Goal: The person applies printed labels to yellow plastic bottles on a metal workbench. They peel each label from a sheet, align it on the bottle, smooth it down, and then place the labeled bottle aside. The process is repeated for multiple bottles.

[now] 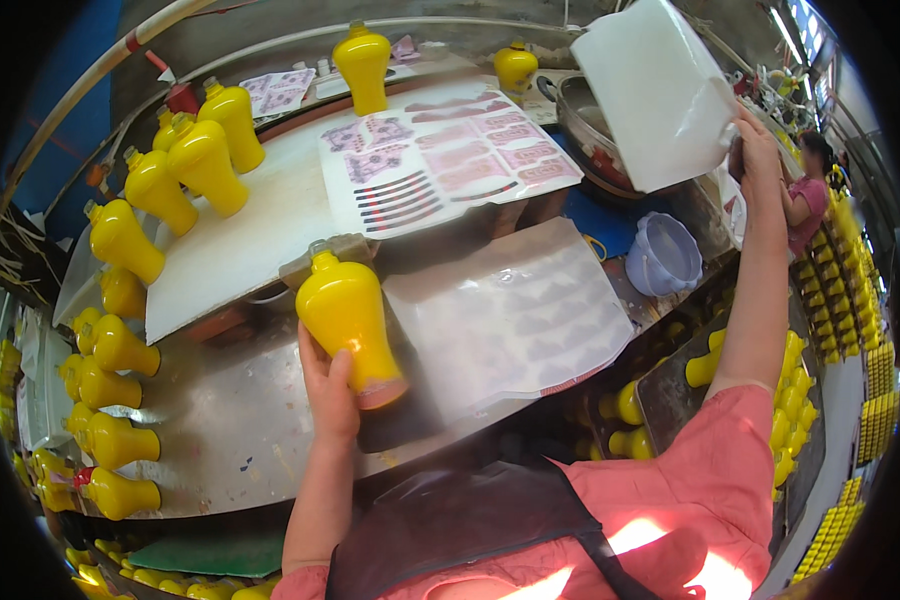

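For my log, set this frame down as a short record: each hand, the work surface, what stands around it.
Left hand: holds a yellow vase-shaped bottle by its lower body, neck up, slightly tilted
Bottle base: pinkish patch
Right hand: grips a glossy white sheet by its lower right edge
Work surface: white board with printed decals; translucent sheet nearer the person
Left side: more yellow bottles
Right side: lavender bucket
Background: co-worker in pink

we see glossy glare on the held yellow bottle (345,320), blown-out sun patches on the pink shirt (685,440) below-right of it, and bent edges all around it.
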Demonstrator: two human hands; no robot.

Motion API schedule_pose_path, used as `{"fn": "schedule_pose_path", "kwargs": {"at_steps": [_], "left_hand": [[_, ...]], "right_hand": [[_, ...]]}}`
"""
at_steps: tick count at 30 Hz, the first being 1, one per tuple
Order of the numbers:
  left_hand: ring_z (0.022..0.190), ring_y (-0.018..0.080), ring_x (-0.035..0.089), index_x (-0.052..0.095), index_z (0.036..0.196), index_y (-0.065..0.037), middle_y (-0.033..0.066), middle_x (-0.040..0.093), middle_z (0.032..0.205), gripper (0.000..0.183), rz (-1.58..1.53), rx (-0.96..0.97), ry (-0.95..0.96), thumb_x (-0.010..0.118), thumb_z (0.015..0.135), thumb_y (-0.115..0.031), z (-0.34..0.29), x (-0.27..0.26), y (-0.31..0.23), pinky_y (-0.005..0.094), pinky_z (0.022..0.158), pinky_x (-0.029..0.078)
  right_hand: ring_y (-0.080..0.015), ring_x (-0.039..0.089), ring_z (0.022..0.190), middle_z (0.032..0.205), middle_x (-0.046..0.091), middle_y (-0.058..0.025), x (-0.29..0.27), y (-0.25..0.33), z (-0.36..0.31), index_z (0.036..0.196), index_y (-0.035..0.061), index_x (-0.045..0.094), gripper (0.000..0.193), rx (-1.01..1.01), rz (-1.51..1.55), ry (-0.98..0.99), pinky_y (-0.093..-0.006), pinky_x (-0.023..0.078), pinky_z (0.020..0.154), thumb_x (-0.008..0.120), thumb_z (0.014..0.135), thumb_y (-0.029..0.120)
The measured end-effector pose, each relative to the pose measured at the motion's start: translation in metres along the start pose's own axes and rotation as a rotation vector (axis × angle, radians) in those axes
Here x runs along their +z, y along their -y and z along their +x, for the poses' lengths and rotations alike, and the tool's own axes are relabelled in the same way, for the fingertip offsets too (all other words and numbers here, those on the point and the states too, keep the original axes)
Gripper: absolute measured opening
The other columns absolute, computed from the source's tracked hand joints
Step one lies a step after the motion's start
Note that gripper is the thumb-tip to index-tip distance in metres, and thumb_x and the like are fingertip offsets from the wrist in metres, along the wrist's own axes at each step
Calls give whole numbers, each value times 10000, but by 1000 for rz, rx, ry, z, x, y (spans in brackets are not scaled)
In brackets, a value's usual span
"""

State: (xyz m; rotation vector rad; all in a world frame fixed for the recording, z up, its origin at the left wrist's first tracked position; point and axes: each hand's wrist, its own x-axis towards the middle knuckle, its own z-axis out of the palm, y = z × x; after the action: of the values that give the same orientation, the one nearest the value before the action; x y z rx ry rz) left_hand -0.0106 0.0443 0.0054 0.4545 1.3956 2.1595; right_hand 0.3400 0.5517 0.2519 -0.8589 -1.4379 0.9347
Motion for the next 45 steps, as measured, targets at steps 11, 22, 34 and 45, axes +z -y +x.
{"fn": "schedule_pose_path", "kwargs": {"at_steps": [11,22,34,45], "left_hand": [[1448,301,400,163,1634,-41,188,363,1589,785,104,39,-44,534,943,-15,1,-2,0,414,1210,311],[829,279,665,697,768,-27,160,711,894,221,348,704,1109,625,887,-198,-43,129,-152,396,758,527],[816,216,663,682,709,-78,57,672,812,126,45,762,2107,694,665,-196,-72,177,-190,329,688,547],[822,222,656,620,749,-30,116,681,840,61,368,908,1518,570,772,-3,-82,91,-188,325,732,529]], "right_hand": [[-260,730,755,907,712,-124,-159,-70,49,1130,-59,664,259,29,61,-343,-379,596,637,580,1020,159],[-74,566,484,945,737,-49,95,-3,-246,1226,14,673,274,358,-327,812,-237,456,458,607,1022,185],[-319,713,817,882,731,-208,101,-42,-380,1145,43,735,265,347,-661,1162,-387,547,774,660,948,204],[-387,677,942,1019,686,-176,133,-68,-447,1093,72,709,353,-83,-719,1079,-447,541,836,815,811,255]]}}
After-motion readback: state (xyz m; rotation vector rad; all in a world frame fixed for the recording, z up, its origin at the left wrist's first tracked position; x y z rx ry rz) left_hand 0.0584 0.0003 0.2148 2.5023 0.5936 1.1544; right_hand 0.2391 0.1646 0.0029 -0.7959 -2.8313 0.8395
